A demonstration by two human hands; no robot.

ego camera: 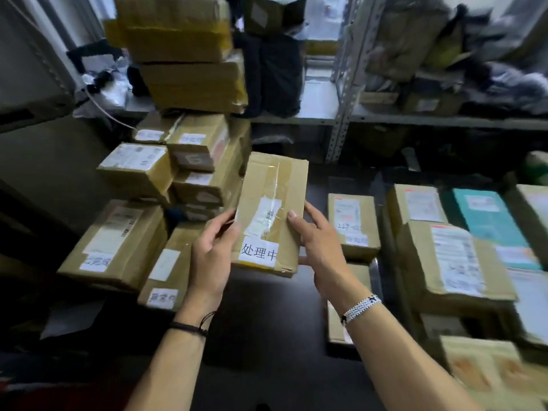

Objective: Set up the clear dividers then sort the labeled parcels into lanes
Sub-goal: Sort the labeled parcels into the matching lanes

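Left hand (212, 256) and right hand (318, 247) clamp the flat brown cardboard parcel (271, 212) by its edges, above the dark table (267, 315). Recommend reading its white handwritten label (258, 253) before choosing the lane.

Mid-scene, a parcel (271, 212) hangs above the table (267, 321), the left hand (212, 256) on its left edge, the right hand (318, 253) on its right. Left of it lies a heap of parcels (139, 173), with 2 boxes (178, 34) stacked at its far end. On the right, more parcels (453, 259) lie side by side, and a shelf rack (345, 93) stands far behind.
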